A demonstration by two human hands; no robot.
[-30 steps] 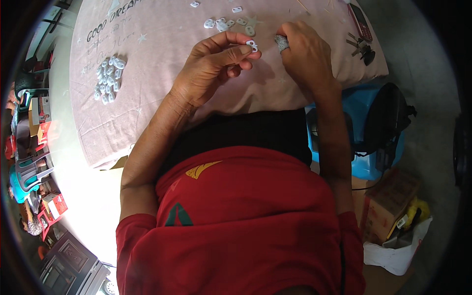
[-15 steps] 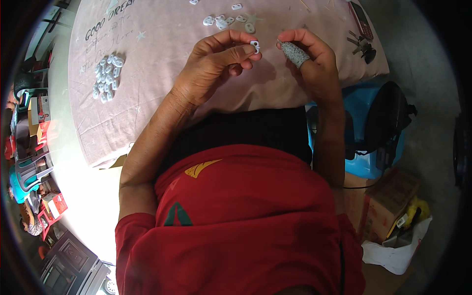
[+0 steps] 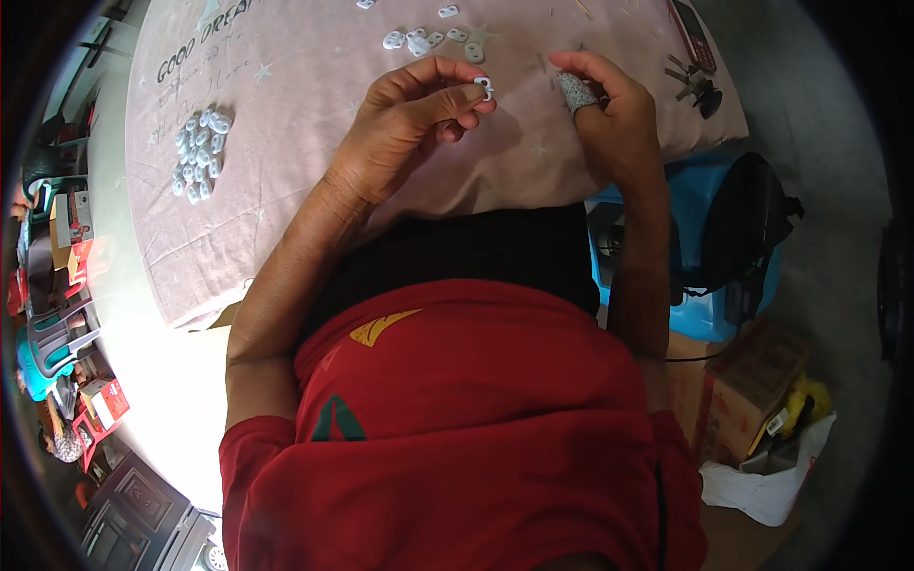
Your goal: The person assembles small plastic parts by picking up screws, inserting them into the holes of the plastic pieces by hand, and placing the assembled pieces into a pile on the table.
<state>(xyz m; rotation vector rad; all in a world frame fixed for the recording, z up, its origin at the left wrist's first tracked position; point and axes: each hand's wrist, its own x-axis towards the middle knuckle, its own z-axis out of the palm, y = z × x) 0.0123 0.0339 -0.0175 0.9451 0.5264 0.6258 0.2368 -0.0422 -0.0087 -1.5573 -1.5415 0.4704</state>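
Note:
Between the thumb and fingertips of my left hand (image 3: 419, 112) is a small white plastic piece with holes (image 3: 485, 87), held above the near part of the cloth-covered table. My right hand (image 3: 614, 114) hovers a little to the right of it, apart from the piece. A grey speckled cover (image 3: 576, 92) wraps its thumb. The index finger and thumb stand apart with nothing visible gripped; the other fingers are mostly hidden. Just beyond my hands lies a loose group of similar white pieces (image 3: 417, 43). A larger pile of them (image 3: 200, 152) rests at the left.
A pink printed cloth (image 3: 286, 124) covers the table. At its right end lie a red phone (image 3: 693, 36) and a bunch of keys (image 3: 703, 92). Right of my lap stands a blue container (image 3: 705, 319) with a black object (image 3: 747, 228), near a cardboard box (image 3: 752, 390).
My right index finger and thumb have spread apart, and that hand has drawn slightly away from the left. The left hand keeps its hold on the white piece. The view has shifted a little.

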